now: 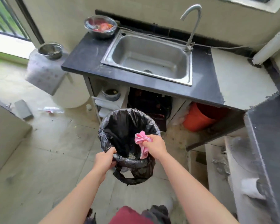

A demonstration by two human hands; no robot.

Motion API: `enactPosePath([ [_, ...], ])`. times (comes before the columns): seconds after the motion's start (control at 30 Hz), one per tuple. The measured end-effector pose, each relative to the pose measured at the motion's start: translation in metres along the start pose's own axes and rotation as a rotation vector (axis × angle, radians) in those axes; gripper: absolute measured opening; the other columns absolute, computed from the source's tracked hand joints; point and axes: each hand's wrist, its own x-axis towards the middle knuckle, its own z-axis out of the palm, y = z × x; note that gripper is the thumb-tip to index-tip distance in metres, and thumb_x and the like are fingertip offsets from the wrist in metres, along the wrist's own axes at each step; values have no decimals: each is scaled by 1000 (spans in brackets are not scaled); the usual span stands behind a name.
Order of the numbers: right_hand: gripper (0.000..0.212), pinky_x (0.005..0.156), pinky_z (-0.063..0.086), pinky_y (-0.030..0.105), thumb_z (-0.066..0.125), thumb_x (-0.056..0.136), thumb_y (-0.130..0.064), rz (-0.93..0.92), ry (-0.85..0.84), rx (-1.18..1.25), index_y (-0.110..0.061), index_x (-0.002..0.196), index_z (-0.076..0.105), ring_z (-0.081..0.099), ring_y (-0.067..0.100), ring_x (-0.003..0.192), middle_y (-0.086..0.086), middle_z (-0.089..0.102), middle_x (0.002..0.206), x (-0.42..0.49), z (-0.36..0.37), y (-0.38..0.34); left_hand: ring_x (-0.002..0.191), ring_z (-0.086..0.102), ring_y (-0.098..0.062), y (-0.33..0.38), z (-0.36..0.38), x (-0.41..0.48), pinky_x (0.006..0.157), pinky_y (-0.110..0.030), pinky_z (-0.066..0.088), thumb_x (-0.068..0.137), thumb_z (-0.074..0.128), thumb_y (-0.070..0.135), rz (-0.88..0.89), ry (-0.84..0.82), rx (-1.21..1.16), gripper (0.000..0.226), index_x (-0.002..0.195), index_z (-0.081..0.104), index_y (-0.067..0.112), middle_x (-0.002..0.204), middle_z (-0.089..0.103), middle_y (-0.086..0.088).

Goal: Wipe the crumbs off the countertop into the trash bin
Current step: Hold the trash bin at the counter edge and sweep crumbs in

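A: What do the fingers have?
B: The right hand (155,145) pinches a bunched pink cloth (141,139), its tail hanging straight down inside the bin (153,125). The left hand (104,160) grips the near rim and liner.
A: And the bin itself?
B: Directly under the cloth, low in front of the countertop (87,52), with crumbs (132,156) at its bottom. Both forearms reach forward and down, and the right hand is slightly farther out.

Single head-worn wide-angle view, forward and down, close above trash bin (124,123), countertop (87,54) beyond.
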Motion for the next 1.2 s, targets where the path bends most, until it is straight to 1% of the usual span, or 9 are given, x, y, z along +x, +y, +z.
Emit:
enactPosePath([
  [0.13, 17, 58, 41, 16, 61, 77, -10, -3, -10, 6, -22, 82, 72, 56, 4, 65, -7, 65, 69, 11, 117, -72, 53, 50, -20, 15, -120, 63, 71, -35, 49, 71, 62, 18, -15, 16, 6, 13, 69, 51, 13, 54, 54, -2],
  [0.27, 27, 62, 46, 23, 58, 77, -9, 2, -47, 24, -34, 71, 66, 61, 9, 72, -7, 69, 73, 30, 236, -137, 57, 45, -20, 29, -233, 120, 70, -34, 47, 57, 62, 25, -37, 81, 12, 18, 65, 49, 16, 56, 51, -2],
  [0.37, 22, 69, 46, 28, 55, 81, -11, -43, -93, -23, -27, 84, 71, 61, 13, 77, -2, 71, 80, 51, 321, -172, 60, 49, -23, 32, -307, 163, 71, -37, 51, 52, 60, 30, -74, 180, 23, 20, 62, 52, 14, 56, 52, -2],
  [0.47, 20, 63, 41, 25, 52, 88, -15, -96, -151, -80, -21, 95, 69, 58, 15, 77, -5, 67, 80, 76, 394, -192, 64, 57, -24, 28, -359, 204, 75, -38, 54, 53, 59, 31, -127, 279, -20, 21, 62, 54, 13, 59, 56, -3],
  [0.57, 20, 58, 36, 20, 51, 89, -16, -142, -212, -134, -21, 101, 66, 55, 11, 77, -8, 63, 82, 112, 470, -200, 60, 57, -23, 17, -401, 259, 72, -39, 54, 52, 59, 30, -150, 374, -114, 22, 61, 57, 10, 56, 57, -4],
  [0.8, 16, 66, 44, 30, 54, 87, -11, -178, -303, -179, -18, 98, 63, 61, 20, 82, -3, 64, 85, 205, 622, -187, 68, 56, -25, -42, -476, 403, 74, -38, 53, 50, 56, 20, -213, 572, -414, 24, 71, 55, 9, 71, 58, -9],
  [0.97, 13, 75, 55, 37, 57, 86, -15, -193, -352, -158, -25, 93, 58, 68, 21, 82, -1, 67, 87, 264, 698, -172, 70, 56, -24, -91, -520, 487, 73, -36, 49, 59, 55, 15, -212, 651, -479, 17, 73, 48, 8, 77, 56, -10],
  [1.07, 9, 61, 52, 28, 59, 86, -18, -185, -389, -117, -22, 92, 55, 66, 13, 72, -6, 64, 82, 281, 723, -169, 74, 51, -24, -111, -536, 510, 72, -38, 43, 54, 52, 18, -205, 672, -437, 26, 78, 46, 10, 79, 51, -10],
  [1.2, 15, 64, 47, 35, 64, 84, -18, -102, -428, -12, -17, 86, 50, 70, 30, 79, 10, 71, 82, 276, 729, -177, 101, 60, -35, -120, -551, 512, 95, -47, 47, 77, 54, 18, -257, 685, -363, 38, 112, 51, 3, 109, 62, -13],
])
